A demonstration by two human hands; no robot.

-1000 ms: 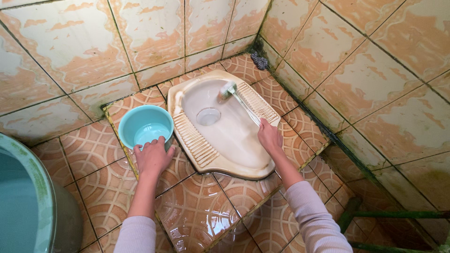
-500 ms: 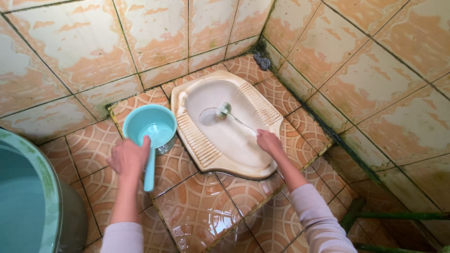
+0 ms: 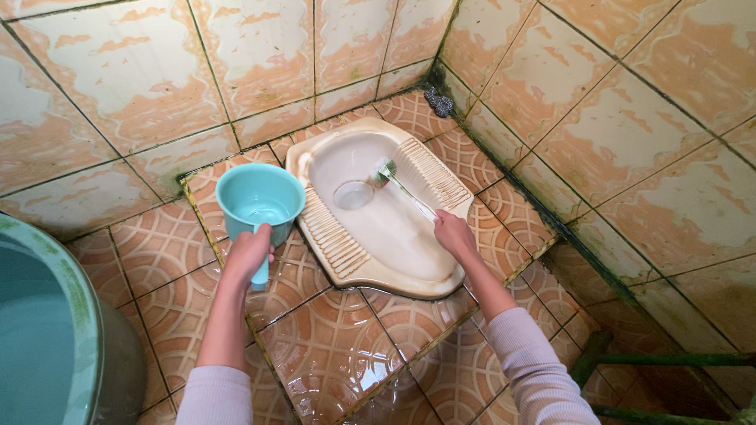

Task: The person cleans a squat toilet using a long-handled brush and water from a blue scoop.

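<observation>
My left hand [image 3: 248, 253] grips the handle of a turquoise water dipper [image 3: 260, 197], held above the floor tiles just left of the squat toilet pan [image 3: 398, 260]. A little water lies in the dipper. My right hand [image 3: 454, 233] holds the long handle of a toilet brush [image 3: 387, 171]. Its bristle head rests inside the cream pan, just right of the drain hole [image 3: 353, 194]. Both sleeves are pale pink.
A large turquoise water tub [image 3: 43, 338] stands at the left edge. A dark metal scourer [image 3: 439, 101] lies in the far corner. Tiled walls close in behind and on the right. A green metal frame [image 3: 661, 362] sits at the lower right. The floor tiles look wet.
My left hand took the dipper by its handle and lifted it off the floor. The brush head moved from the pan's far end to the drain, then slightly back up.
</observation>
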